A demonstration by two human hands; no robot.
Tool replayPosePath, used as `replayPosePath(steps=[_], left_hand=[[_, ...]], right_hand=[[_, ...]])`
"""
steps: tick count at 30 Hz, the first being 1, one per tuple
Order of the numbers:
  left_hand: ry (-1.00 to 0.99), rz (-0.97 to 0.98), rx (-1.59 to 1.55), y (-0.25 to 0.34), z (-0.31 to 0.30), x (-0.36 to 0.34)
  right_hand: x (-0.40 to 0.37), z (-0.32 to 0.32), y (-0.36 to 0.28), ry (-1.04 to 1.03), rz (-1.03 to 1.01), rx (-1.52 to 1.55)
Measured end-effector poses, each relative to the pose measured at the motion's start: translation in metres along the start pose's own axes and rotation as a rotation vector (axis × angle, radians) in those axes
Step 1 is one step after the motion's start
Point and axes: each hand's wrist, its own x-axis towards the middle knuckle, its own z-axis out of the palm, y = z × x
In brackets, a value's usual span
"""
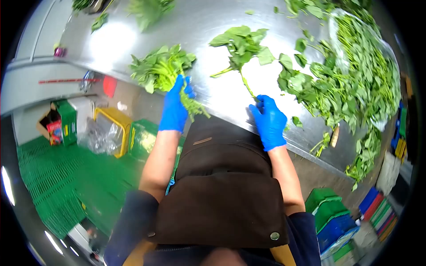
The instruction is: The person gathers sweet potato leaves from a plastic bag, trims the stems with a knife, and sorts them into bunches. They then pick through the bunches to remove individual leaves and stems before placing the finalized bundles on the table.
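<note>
Your left hand (174,106) has its fingers wrapped round the stems of a leafy bunch (162,66), which you hold at the near edge of the worktop (199,26). Your right hand (270,122) pinches the stem of a sprig (242,46) between its fingers, also by the near edge, the leaves towards the far edge. A heap of greens (368,66) covers the worktop's right end; a wooden handle (335,136) lies beside it, near the near right corner.
</note>
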Motion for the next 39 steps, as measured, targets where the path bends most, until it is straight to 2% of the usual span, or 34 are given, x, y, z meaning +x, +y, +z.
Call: replayPosePath(steps=[2, 5, 8, 10, 13, 15, 17, 20, 23, 26, 30, 33, 35, 37, 39], left_hand=[[-0.026, 0.004, -0.007, 0.001, 0.005, -0.007], [-0.120, -0.133, -0.156, 0.009, 0.007, -0.010], [-0.208, -0.114, -0.170, 0.013, 0.031, -0.021], [-0.281, -0.067, -0.152, 0.012, 0.040, -0.020], [-0.079, 0.004, 0.101, -0.006, 0.077, -0.017], [-0.107, 0.113, 0.302, -0.024, 0.108, -0.017], [-0.129, 0.176, 0.454, -0.042, 0.131, -0.014], [-0.222, 0.218, 0.489, -0.053, 0.143, -0.013], [-0.245, 0.271, 0.510, -0.060, 0.144, -0.009], [-0.290, 0.229, 0.530, -0.058, 0.149, -0.006], [-0.320, 0.047, 0.357, -0.063, 0.145, 0.009], [-0.198, 0.147, 0.243, -0.065, 0.147, 0.012], [-0.257, 0.177, 0.242, -0.052, 0.143, 0.017], [-0.286, 0.147, 0.250, -0.044, 0.147, 0.014], [-0.318, 0.109, 0.354, -0.047, 0.153, 0.009]], right_hand=[[0.005, 0.009, 0.002, 0.010, -0.062, -0.065], [0.019, 0.022, -0.001, 0.021, -0.073, -0.159], [0.035, 0.037, 0.012, 0.078, -0.070, -0.044], [0.035, 0.023, 0.007, 0.133, 0.066, 0.212], [0.032, -0.001, -0.015, 0.207, 0.286, 0.623], [0.030, -0.012, -0.032, 0.201, 0.310, 0.773], [0.029, -0.019, -0.042, 0.195, 0.175, 0.559], [0.028, -0.022, -0.047, 0.335, -0.070, 0.222], [0.026, -0.026, -0.050, 0.367, -0.105, 0.079], [0.027, -0.026, -0.046, 0.364, -0.115, 0.077], [0.031, -0.020, -0.036, 0.341, -0.164, 0.295], [0.034, -0.023, -0.025, 0.273, 0.389, 1.287], [0.039, -0.037, 0.001, 0.357, 0.509, 1.329], [0.051, -0.043, 0.012, 0.113, 0.702, 1.396], [0.056, -0.039, -0.005, -0.088, 0.619, 1.328]])
